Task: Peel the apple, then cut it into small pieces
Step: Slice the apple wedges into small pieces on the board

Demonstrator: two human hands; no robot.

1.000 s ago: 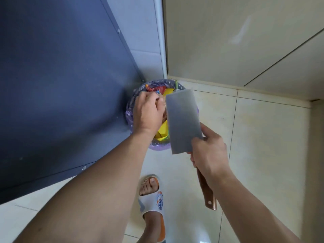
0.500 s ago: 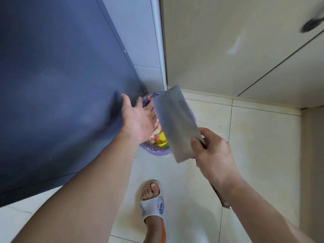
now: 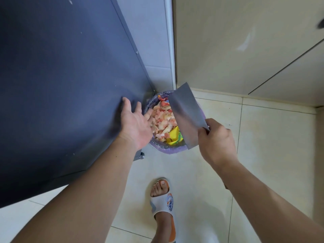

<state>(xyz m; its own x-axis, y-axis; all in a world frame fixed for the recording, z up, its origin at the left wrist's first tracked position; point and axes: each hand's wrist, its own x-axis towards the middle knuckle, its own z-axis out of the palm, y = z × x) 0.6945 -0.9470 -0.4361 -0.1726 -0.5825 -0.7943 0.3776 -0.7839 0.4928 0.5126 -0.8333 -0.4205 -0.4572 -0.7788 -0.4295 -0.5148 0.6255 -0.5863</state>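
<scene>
- A person stands over a floor bin (image 3: 158,146) lined with a purple bag, set in the corner beside a dark cabinet panel (image 3: 61,85) and a tiled wall.
- The left hand (image 3: 135,125) hangs above the bin's near rim, fingers spread and relaxed, holding nothing.
- The right hand (image 3: 216,139) grips a cleaver (image 3: 185,114) near the base of the blade, whose broad flat side tilts over the bin's mouth; the handle is hidden behind the hand.
- A heap of pink and pale apple peelings (image 3: 163,120) lies on top of the rubbish, beside a yellow wrapper (image 3: 172,137).
- Judging by that heap, the peeling appears finished and its waste thrown away.
- The apple itself is nowhere in view, so whether it has been cut cannot be told; the chopping may remain.
- One foot in a white sandal (image 3: 164,202) rests on the tiled floor (image 3: 271,146).
</scene>
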